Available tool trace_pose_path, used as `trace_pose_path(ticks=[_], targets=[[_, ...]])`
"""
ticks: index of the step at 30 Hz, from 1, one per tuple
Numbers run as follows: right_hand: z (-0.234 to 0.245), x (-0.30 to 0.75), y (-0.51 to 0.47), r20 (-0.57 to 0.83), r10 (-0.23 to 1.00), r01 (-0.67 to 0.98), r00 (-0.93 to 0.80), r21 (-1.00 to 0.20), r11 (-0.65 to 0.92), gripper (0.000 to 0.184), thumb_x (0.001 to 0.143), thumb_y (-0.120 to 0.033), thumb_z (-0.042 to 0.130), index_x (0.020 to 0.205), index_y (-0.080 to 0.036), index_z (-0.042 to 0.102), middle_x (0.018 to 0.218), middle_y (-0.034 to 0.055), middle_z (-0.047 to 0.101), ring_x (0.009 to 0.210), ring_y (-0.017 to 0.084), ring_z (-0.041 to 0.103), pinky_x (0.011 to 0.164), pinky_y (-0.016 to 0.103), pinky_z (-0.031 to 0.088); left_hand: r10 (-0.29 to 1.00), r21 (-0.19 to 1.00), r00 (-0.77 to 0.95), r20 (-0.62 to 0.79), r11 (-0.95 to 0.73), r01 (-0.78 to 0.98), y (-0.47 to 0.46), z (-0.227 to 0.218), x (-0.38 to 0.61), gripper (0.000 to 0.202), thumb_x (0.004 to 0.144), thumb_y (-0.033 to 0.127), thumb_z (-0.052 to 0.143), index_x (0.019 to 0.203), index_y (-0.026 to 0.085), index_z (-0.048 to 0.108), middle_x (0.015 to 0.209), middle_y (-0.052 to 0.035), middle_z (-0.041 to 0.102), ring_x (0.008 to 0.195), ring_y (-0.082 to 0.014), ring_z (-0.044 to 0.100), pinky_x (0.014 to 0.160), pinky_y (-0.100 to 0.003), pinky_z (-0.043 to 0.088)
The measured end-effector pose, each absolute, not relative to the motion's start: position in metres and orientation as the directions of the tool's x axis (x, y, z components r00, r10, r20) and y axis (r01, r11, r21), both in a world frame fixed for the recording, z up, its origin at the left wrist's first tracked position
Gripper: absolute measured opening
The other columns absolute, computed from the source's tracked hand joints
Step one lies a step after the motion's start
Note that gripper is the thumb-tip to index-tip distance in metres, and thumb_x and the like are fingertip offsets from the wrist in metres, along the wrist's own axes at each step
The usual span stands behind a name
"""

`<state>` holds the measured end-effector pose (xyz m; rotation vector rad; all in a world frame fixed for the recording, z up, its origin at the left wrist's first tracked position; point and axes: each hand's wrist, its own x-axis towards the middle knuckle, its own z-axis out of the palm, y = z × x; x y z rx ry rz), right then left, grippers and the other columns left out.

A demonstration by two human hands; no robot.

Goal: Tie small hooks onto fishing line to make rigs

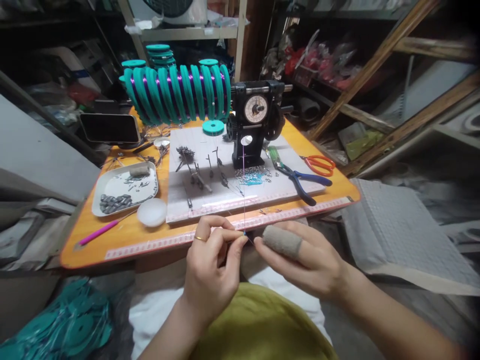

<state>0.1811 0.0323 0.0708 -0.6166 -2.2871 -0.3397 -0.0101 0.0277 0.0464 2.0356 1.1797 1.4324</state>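
A thin purple line runs from the black winding machine down over the board to the table's front edge. My left hand, with a gold ring, pinches this line between thumb and forefinger, at a tiny blue spot that looks like a knot or bead. My right hand wears a grey finger sleeve. Its fingertips are pressed together just right of the left ones, on what looks like the line's short end. Turquoise foam spools sit in a row left of the machine.
On the white board lie small metal parts, dark clips, blue-handled pliers and orange scissors. At left are a white tray, a small white bowl, a pink-handled tool and a phone.
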Motion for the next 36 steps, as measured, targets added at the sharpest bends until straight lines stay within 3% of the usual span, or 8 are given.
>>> trace_pose_path(ticks=[6,14,18,25,28,32,34,36], targets=[[0.077,0.169,0.042,0.755,0.352,0.505,-0.553,-0.032,0.862,0.019,0.089,-0.005,0.063,0.102,-0.016,0.070,0.086,0.0062,0.064,0.090,0.022,0.064,0.075,0.035,0.059,0.618,0.391,0.268,0.739,-0.717,0.577,0.032,0.053,-0.027,0.018,0.087,0.003,0.062,0.098,0.017,0.060,0.094,-0.0067,0.059,0.081,-0.0151,0.066,0.069,-0.024,0.055],[0.090,0.145,0.068,0.718,0.444,0.331,-0.536,-0.305,0.893,0.020,0.096,-0.009,0.050,0.105,-0.015,0.066,0.103,0.0119,0.064,0.095,0.020,0.066,0.081,0.033,0.059,0.584,0.324,0.311,0.750,-0.734,0.597,0.035,0.069,-0.045,0.017,0.088,0.003,0.060,0.097,0.016,0.058,0.095,-0.0072,0.062,0.080,-0.0154,0.068,0.069,-0.025,0.055],[0.098,0.134,0.077,0.613,0.560,0.380,-0.557,-0.411,0.829,0.019,0.095,-0.008,0.048,0.099,-0.018,0.064,0.088,0.0060,0.058,0.076,0.015,0.060,0.068,0.028,0.055,0.589,0.320,0.325,0.740,-0.733,0.601,0.039,0.066,-0.052,0.015,0.087,0.004,0.062,0.096,0.016,0.058,0.094,-0.0069,0.062,0.073,-0.0142,0.067,0.063,-0.024,0.054],[0.101,0.121,0.088,0.558,0.616,0.473,-0.557,-0.396,0.787,0.014,0.090,-0.006,0.051,0.089,-0.017,0.059,0.080,0.0030,0.050,0.069,0.015,0.051,0.058,0.026,0.045,0.428,0.025,0.576,0.697,-0.817,0.576,0.050,0.059,-0.058,0.011,0.086,0.007,0.062,0.095,0.013,0.060,0.098,-0.0147,0.071,0.074,-0.0213,0.069,0.061,-0.031,0.051],[0.095,0.123,0.088,0.572,0.588,0.506,-0.572,-0.318,0.802,0.014,0.092,-0.007,0.048,0.094,-0.017,0.059,0.080,0.0033,0.052,0.068,0.015,0.051,0.057,0.026,0.046,0.501,0.209,0.561,0.659,-0.839,0.503,0.051,0.058,-0.057,0.011,0.087,0.004,0.058,0.092,0.014,0.060,0.097,-0.0141,0.072,0.075,-0.0200,0.067,0.064,-0.030,0.051],[0.089,0.135,0.082,0.645,0.430,0.440,-0.632,-0.158,0.884,0.031,0.091,-0.004,0.043,0.119,-0.017,0.052,0.101,0.0097,0.063,0.080,0.019,0.059,0.073,0.035,0.054,0.905,0.912,0.270,0.328,-0.378,0.160,0.049,0.061,-0.051,0.015,0.090,0.019,0.061,0.075,0.017,0.059,0.088,-0.0079,0.067,0.071,-0.0142,0.062,0.055,-0.023,0.045],[0.089,0.142,0.079,0.640,0.305,0.347,-0.705,-0.063,0.936,0.032,0.090,-0.004,0.044,0.117,-0.018,0.054,0.102,0.0091,0.067,0.084,0.020,0.062,0.089,0.046,0.052,0.959,0.988,0.282,0.003,0.041,-0.152,0.049,0.062,-0.048,0.026,0.085,0.032,0.069,0.069,0.016,0.058,0.080,-0.0036,0.063,0.052,-0.0067,0.049,0.044,-0.019,0.035],[0.088,0.148,0.078,0.600,0.256,0.302,-0.758,-0.025,0.953,0.023,0.091,-0.007,0.050,0.106,-0.022,0.060,0.091,0.0033,0.069,0.084,0.018,0.064,0.100,0.051,0.046,0.905,0.873,0.377,-0.195,0.336,-0.354,0.049,0.061,-0.045,0.032,0.078,0.038,0.077,0.068,0.014,0.059,0.067,0.0015,0.054,0.044,-0.0020,0.031,0.039,-0.017,0.023]])
